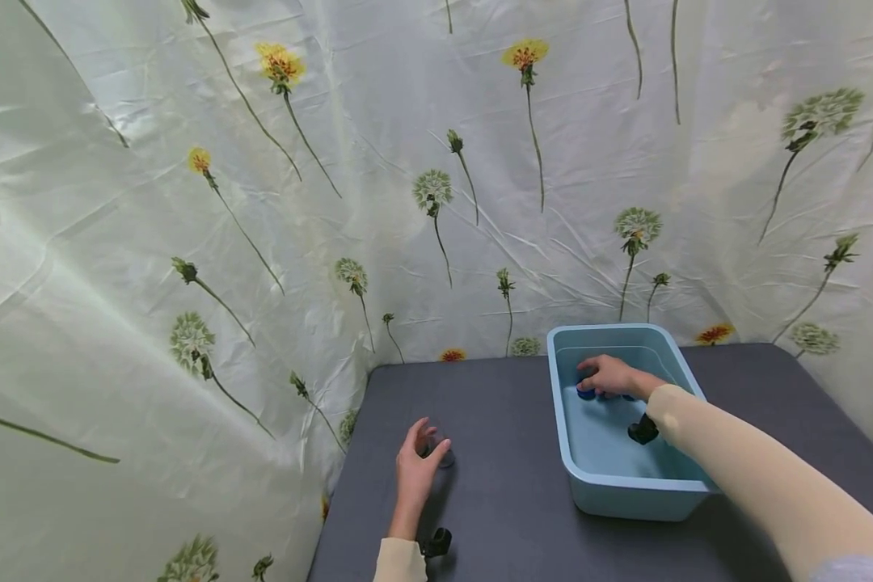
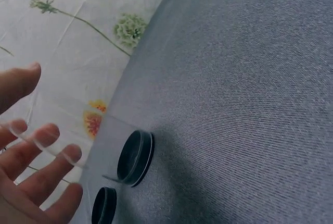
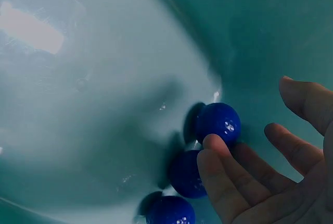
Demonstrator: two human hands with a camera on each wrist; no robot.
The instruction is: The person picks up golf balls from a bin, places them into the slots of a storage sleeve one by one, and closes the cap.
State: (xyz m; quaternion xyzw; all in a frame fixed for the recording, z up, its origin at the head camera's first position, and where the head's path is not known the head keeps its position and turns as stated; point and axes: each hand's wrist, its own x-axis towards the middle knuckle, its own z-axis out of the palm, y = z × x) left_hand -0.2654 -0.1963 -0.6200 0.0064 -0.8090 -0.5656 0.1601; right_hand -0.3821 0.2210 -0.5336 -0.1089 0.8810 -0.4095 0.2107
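Note:
My left hand (image 1: pixel 415 467) is beside a clear cylinder (image 1: pixel 447 458) with a dark round base (image 2: pixel 136 157). In the left wrist view its fingers are spread along the see-through rim, with the thumb apart; whether they touch it is hard to tell. A second dark round base (image 2: pixel 104 206) stands close by. Inside the light blue tub (image 1: pixel 636 483), my right hand (image 1: pixel 613 377) reaches down with loosely bent fingers. Three blue balls show there: a far one (image 3: pixel 217 123), a middle one (image 3: pixel 186 174) at the fingertips, and a near one (image 3: pixel 170 212). The thumb is clear of them.
The tub stands on the right part of a dark grey table (image 1: pixel 502 453). Behind and to the left hangs a pale curtain (image 1: pixel 378 202) with dandelion prints. Small black wrist devices sit by the left sleeve (image 1: pixel 400 560) and the right sleeve (image 1: pixel 727 444).

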